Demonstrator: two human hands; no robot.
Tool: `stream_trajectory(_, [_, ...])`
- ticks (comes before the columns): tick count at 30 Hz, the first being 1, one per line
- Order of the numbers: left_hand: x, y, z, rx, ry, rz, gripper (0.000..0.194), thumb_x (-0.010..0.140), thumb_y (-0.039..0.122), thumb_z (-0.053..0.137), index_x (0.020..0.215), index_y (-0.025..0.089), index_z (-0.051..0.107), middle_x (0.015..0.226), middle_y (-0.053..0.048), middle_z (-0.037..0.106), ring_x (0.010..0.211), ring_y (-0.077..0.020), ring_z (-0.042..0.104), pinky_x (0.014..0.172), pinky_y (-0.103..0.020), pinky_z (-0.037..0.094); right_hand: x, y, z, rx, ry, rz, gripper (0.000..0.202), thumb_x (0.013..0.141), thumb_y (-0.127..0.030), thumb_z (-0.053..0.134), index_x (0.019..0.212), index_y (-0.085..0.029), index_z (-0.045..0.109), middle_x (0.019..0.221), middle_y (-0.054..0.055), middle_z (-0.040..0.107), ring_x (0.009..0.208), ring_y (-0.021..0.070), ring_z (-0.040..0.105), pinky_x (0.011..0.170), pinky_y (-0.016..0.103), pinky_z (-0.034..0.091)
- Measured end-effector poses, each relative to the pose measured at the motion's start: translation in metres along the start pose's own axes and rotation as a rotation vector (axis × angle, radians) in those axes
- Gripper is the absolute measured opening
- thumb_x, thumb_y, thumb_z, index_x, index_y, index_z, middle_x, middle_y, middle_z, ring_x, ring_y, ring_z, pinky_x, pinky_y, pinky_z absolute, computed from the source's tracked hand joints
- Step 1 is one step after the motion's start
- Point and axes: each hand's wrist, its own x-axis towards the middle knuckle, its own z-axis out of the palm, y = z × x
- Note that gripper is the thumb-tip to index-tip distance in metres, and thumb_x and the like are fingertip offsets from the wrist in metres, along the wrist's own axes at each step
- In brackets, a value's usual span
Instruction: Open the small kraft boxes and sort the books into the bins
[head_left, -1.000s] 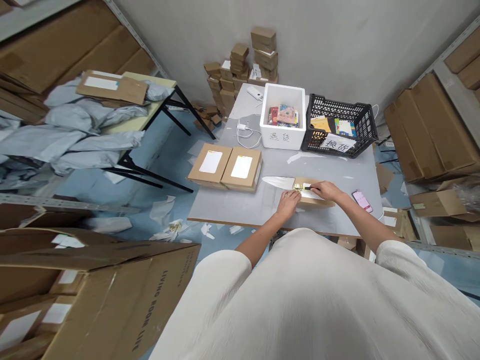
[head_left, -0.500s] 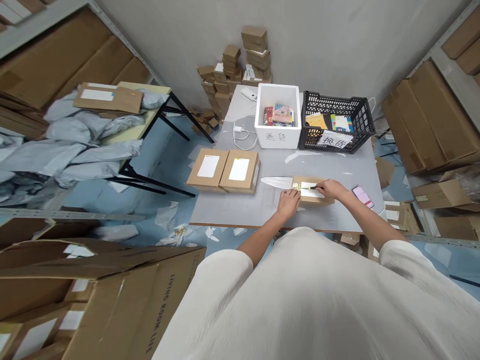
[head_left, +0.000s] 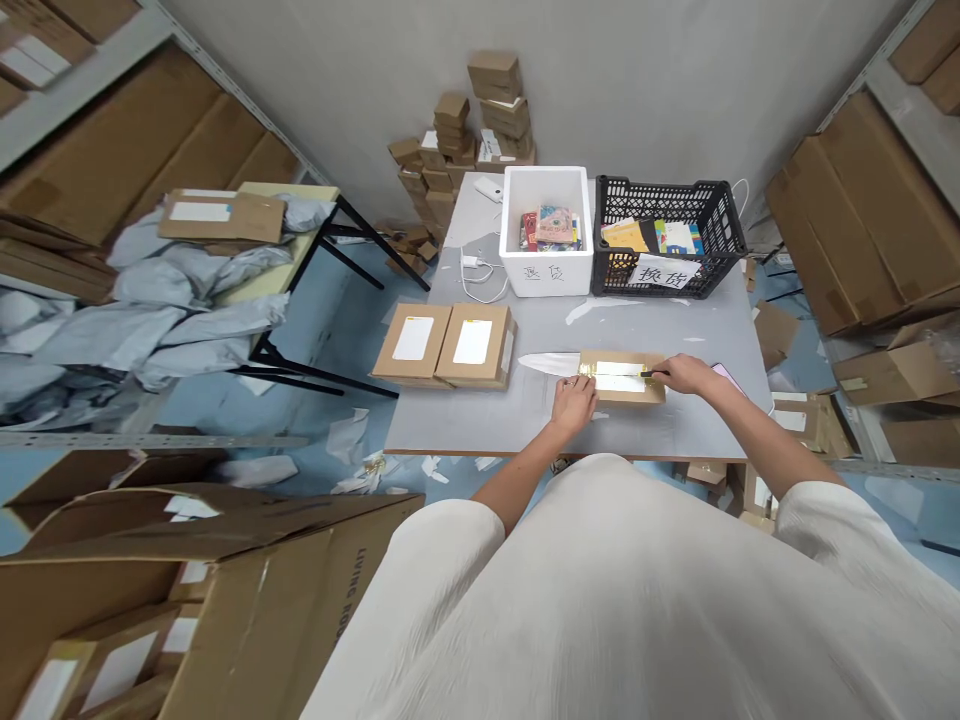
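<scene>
In the head view, a small cardboard carton (head_left: 626,357) lies flat on the grey counter (head_left: 457,425) in front of me, close to the near edge, its long sides running left to right. It is plain brown, a good deal longer than it is deep, with a white label (head_left: 619,382) covering much of its top. Toward its left end, shiny yellowish tape (head_left: 587,370) catches the light. A pale, pointed strip (head_left: 549,363) reaches leftward from that end; I cannot tell what it is made of.

My left hand (head_left: 574,403) is at the carton's near left corner, fingers bent and close together, touching it beside the tape; I cannot tell whether they grip anything. My right hand (head_left: 682,374) is closed around a slim dark tool (head_left: 649,374), which points left over the label; its tip is too small to make out.

To the left, well apart from my carton, two larger labelled boxes (head_left: 474,342) sit side by side. A phone (head_left: 726,375) lies partly hidden behind my right forearm. Farther back stand a white bin (head_left: 545,275) and a black crate (head_left: 731,260), next to each other, both holding colourful items.
</scene>
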Motion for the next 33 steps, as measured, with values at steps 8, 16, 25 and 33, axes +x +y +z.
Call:
stream_trajectory(8, [-0.001,0.003,0.000,0.004,0.014,-0.027,0.044,0.112,0.028,0.048,0.152,0.024,0.063,0.143,-0.017,0.069,0.136,-0.0359,0.060,0.115,-0.053,0.041,-0.019,0.047,-0.001,0.020,0.032,0.026,0.033,0.101,-0.050,0.066,0.118,-0.033,0.090,0.110,0.011,0.086,0.099,0.0321,0.076,0.079,0.036,0.051])
stream_trajectory(16, [0.002,0.008,-0.001,0.030,0.008,-0.065,0.039,0.111,0.028,0.048,0.145,0.025,0.066,0.136,-0.017,0.071,0.132,-0.0360,0.061,0.115,-0.053,0.041,-0.039,0.086,-0.009,0.075,0.016,0.048,0.037,0.098,-0.053,0.064,0.112,-0.032,0.091,0.087,0.007,0.084,0.080,0.0263,0.072,0.072,0.033,0.046])
stream_trajectory(25, [0.018,0.018,0.005,0.046,-0.021,-0.055,0.036,0.106,0.019,0.053,0.138,0.022,0.067,0.140,-0.017,0.066,0.133,-0.0356,0.060,0.115,-0.052,0.044,-0.058,0.106,-0.019,0.264,0.039,0.117,0.043,0.101,-0.056,0.055,0.085,-0.025,0.080,0.077,0.005,0.079,0.072,0.0217,0.069,0.065,0.031,0.045])
stream_trajectory(33, [0.067,0.061,0.018,-0.015,-0.152,0.164,0.060,0.095,0.038,0.082,0.149,0.023,0.060,0.150,-0.016,0.060,0.138,-0.0365,0.057,0.115,-0.048,0.048,-0.062,0.111,0.010,0.672,0.067,0.091,0.044,0.100,-0.064,0.066,0.105,-0.021,0.073,0.090,0.007,0.080,0.066,0.0180,0.072,0.062,0.028,0.053])
